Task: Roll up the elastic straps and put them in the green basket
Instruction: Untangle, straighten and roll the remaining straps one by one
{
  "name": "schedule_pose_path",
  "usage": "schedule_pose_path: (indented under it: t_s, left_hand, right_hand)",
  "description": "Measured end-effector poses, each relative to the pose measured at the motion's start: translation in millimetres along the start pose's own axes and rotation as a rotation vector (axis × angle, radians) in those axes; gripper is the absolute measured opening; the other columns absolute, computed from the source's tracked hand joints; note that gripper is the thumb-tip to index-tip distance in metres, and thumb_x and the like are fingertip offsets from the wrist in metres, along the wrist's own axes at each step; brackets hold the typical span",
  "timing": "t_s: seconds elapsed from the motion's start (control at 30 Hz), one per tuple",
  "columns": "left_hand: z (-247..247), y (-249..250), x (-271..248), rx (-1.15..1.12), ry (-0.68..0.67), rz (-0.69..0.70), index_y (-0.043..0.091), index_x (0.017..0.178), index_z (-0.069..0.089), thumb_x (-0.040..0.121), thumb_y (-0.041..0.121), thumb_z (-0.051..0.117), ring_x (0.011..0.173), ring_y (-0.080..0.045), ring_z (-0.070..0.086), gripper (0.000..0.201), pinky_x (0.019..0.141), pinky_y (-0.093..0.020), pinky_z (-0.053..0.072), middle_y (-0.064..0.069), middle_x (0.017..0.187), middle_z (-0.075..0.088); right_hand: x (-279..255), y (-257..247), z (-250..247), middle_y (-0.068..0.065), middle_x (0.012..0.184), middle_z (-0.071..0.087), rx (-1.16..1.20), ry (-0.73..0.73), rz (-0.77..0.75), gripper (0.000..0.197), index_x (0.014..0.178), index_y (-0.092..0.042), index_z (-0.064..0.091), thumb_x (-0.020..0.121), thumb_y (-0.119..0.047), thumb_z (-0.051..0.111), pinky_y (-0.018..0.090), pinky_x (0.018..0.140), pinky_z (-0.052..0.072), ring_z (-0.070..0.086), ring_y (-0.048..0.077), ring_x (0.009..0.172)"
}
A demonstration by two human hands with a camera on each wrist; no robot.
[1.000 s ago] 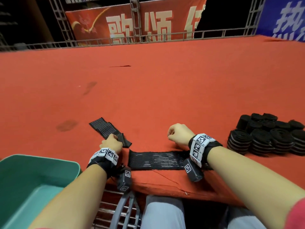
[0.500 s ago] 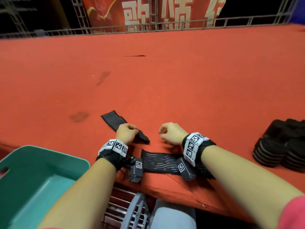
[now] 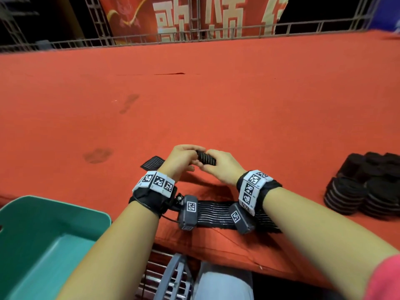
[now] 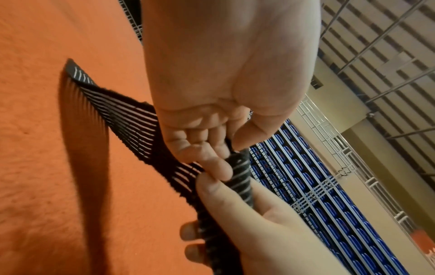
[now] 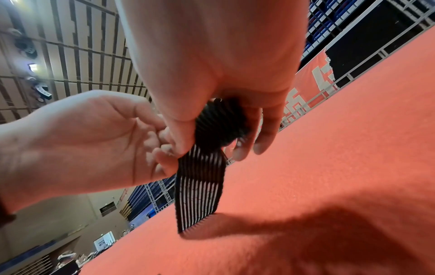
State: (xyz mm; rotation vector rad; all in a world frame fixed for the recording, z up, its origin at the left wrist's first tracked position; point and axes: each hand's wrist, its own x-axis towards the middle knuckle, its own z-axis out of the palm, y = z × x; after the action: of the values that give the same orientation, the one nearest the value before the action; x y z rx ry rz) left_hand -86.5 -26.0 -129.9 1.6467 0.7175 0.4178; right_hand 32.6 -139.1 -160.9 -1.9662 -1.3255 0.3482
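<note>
Both hands pinch the half-rolled strap (image 3: 206, 158) above the desk (image 3: 238, 109): left hand (image 3: 180, 160) and right hand (image 3: 223, 167) at the coil, loose tail (image 3: 152, 163) trailing on the felt. Risk: grip slips, elastic springs back, coil unwinds. Green basket (image 3: 54, 215) sits near-left, w/ rolled stack (image 3: 368, 189) far right. Red carpeted stage, railing, banner behind.

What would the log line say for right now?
step: rolling | hands: both grip striped strap | tail: on red cloth | green basket: no strap seen
</note>
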Motion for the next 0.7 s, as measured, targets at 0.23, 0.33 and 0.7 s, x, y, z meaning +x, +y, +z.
schedule_pose_path:
  t_s: [0.23, 0.33, 0.7]
  left_hand:
    - [13.4, 3.0, 1.7, 0.303, -0.035, 0.097, 0.017, 0.094, 0.064, 0.085, -0.007, 0.056, 0.055, -0.011, 0.057, 0.027, 0.045, -0.017, 0.043, -0.003, 0.068, 0.06]
    - [18.3, -3.8, 10.2, 0.493, -0.053, 0.095, 0.026, 0.096, 0.066, 0.071, 0.025, 0.075, 0.079, -0.019, 0.068, 0.027, 0.073, -0.03, 0.056, 0.0, 0.082, 0.071]
    - [43.7, -28.3, 21.5, 0.993, -0.151, 0.03, 0.031, 0.095, 0.062, 0.067, 0.023, 0.074, 0.092, -0.019, 0.068, 0.032, 0.09, -0.042, 0.054, 0.008, 0.092, 0.071]
  right_hand:
    - [-11.0, 10.5, -38.1, 0.013, 0.07, 0.065, 0.305, -0.142, 0.096, 0.011, 0.101, 0.003, 0.061, 0.095, -0.006, 0.062, 0.038, 0.058, 0.054, 0.065, 0.025, 0.058]
    - [-22.3, 10.0, -54.5, 0.021, 0.08, 0.064, 0.465, -0.111, 0.157, 0.018, 0.112, 0.0, 0.054, 0.097, -0.007, 0.06, 0.035, 0.055, 0.056, 0.064, 0.026, 0.056]
    - [-56.2, 50.1, -109.3, 0.007, 0.059, 0.052, 0.778, 0.219, 0.406, 0.015, 0.113, -0.017, 0.057, 0.106, -0.022, 0.044, 0.025, 0.049, 0.046, 0.055, 0.019, 0.046]
